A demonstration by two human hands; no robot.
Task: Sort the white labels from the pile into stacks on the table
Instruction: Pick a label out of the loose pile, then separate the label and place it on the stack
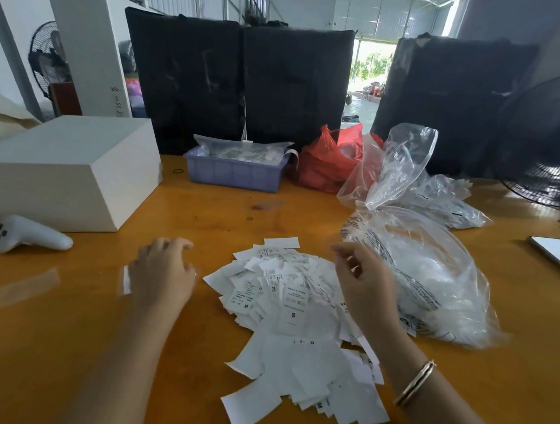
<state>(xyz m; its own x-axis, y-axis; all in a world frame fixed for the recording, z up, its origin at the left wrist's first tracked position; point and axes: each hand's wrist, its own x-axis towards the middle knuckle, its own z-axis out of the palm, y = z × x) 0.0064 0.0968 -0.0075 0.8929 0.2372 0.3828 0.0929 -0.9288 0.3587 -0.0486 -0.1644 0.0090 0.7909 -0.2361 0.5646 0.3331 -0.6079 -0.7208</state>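
Sorting step: laying one label on a stack left of the pile, then drawing the next.
Left hand (162, 271): left of the pile (293, 314), fingers relaxed over a white label (126, 279) flat on the surface (67, 346); square it before lifting away.
Pile: loose, overlapping, sizes S, M, XS readable; read the size first.
Right hand (364, 282): over the pile's right edge, fingers curled; whether it pinches a label I cannot tell.
Plastic bag (432, 277): right of the pile; keep labels clear of it.

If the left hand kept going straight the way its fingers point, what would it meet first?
Probably bare table first; the left hand points away from the person, left of the label pile. Farther on stands the purple basket, though depth is unclear.
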